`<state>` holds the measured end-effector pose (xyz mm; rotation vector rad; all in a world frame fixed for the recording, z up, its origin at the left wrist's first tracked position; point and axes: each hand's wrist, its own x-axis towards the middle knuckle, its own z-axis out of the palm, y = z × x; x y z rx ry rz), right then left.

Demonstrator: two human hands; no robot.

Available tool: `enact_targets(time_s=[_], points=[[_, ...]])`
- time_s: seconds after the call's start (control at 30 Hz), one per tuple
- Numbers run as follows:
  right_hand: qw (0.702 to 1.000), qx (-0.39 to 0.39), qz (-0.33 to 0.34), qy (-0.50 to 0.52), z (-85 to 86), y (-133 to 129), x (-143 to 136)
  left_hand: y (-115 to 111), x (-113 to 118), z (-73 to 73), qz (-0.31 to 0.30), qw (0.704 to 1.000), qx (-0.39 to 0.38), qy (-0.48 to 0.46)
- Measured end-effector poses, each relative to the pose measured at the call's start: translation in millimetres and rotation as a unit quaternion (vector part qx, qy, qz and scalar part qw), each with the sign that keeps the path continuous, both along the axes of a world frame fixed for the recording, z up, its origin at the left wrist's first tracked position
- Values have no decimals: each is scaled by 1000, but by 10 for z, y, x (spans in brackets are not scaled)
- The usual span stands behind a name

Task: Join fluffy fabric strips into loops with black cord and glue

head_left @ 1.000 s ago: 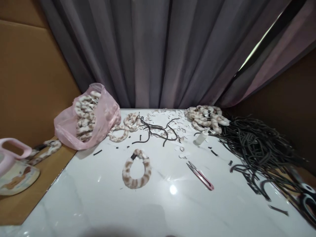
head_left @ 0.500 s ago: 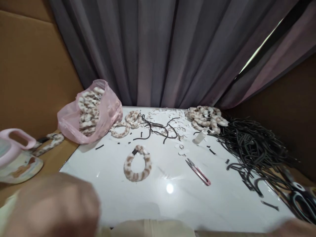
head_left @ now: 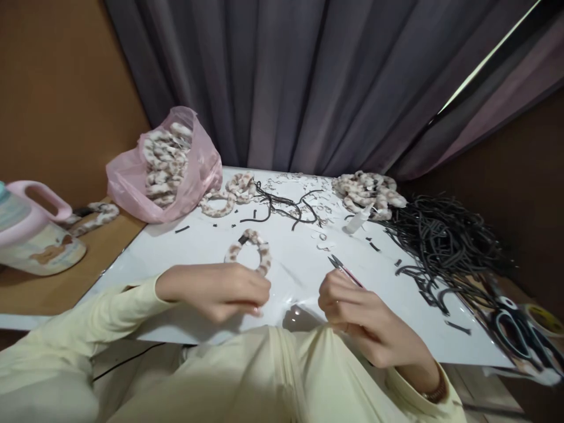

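Observation:
My left hand (head_left: pixel 224 291) is closed over the near part of the white table (head_left: pixel 291 247), its fingers curled in. Just behind it lies a fluffy brown-and-white ring (head_left: pixel 264 252) with a short black piece at its top; the hand hides its lower part. My right hand (head_left: pixel 356 311), also closed, is at the near right, in front of pink-handled snips (head_left: pixel 346 271) whose blades point away. What either hand holds, if anything, cannot be made out.
A pink bag (head_left: pixel 121 182) of fluffy rings stands back left, beside a cup (head_left: pixel 44 247). More rings (head_left: pixel 368 191) lie back right, near a small bottle (head_left: pixel 358 221). Black cords (head_left: pixel 449 241) heap at the right, with large scissors (head_left: pixel 513 332). Cords and small rings scatter mid-table.
Both hands have come in from the lower corners toward the middle, in front of the ring and snips. The camera view has tilted down, showing the sleeves and the table's front edge.

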<state>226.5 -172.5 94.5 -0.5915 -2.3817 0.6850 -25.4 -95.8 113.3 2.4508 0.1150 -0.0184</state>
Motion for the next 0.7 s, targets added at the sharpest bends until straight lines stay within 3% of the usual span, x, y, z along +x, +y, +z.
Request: enact_targets(time_s=[0.07, 0.13, 0.2, 0.27, 0.3, 0.37, 0.43, 0.5, 0.57, 0.7], points=[[993, -61, 98, -13, -15, 61, 62, 34, 5, -49, 38, 998, -21, 35], [976, -122, 179, -35, -16, 76, 87, 0, 15, -130, 28, 992, -76, 97], [976, -148, 158, -35, 6, 55, 66, -75, 38, -226, -12, 979, -140, 149], [982, -143, 123, -5, 38, 26, -11, -146, 70, -310, -86, 964, -210, 140], [981, -134, 142, 17, 52, 15, -70, -169, 86, -338, -115, 957, -237, 120], [959, -110, 259, 44, 68, 7, -204, -177, 108, -362, -140, 959, -233, 83], [925, -92, 368, 29, 78, 9, -312, -146, 114, -349, -110, 980, -156, 60], [942, -108, 314, -44, 104, 1, -335, -105, 98, -321, -60, 995, -62, 45], [971, -124, 172, -108, 160, -40, -241, -79, 55, -284, -22, 999, 0, 35], [985, -40, -75, -152, 298, -249, 305, -68, -133, -137, 17, 998, 47, 22]])
